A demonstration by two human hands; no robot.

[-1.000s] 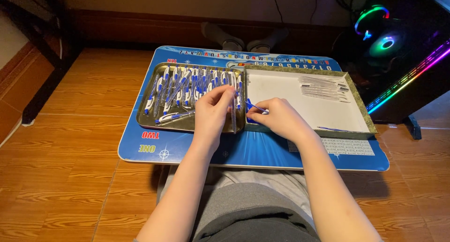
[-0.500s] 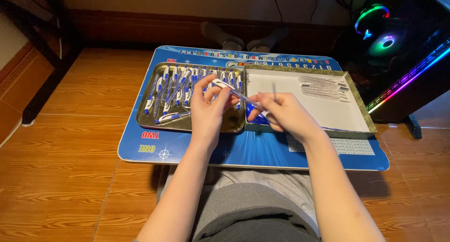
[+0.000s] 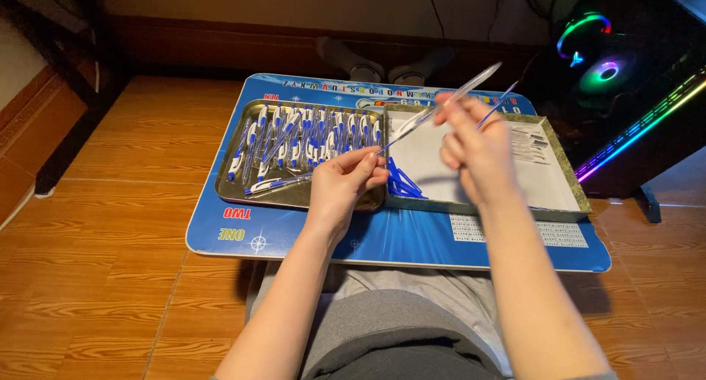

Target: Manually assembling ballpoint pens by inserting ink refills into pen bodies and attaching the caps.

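My left hand (image 3: 344, 183) pinches the lower end of a clear pen barrel (image 3: 441, 108) that slants up to the right above the trays. My right hand (image 3: 474, 148) is raised over the white-lined box (image 3: 515, 175) and holds a thin blue refill (image 3: 496, 105) between its fingers, close to the barrel's upper part. A metal tray (image 3: 235, 189) on the left holds several white-and-blue pens (image 3: 309, 133). A small heap of blue refills (image 3: 401, 185) lies in the box's near left corner.
Both containers rest on a blue lap table (image 3: 397, 240) over my legs, on a wooden floor. Someone's feet in socks (image 3: 386, 62) show beyond the table. A computer case with glowing fans (image 3: 610, 71) stands at the right.
Both hands lifted from the tray's edge. The right hand rose up and to the right with the refill, and the clear barrel now stretches between the hands.
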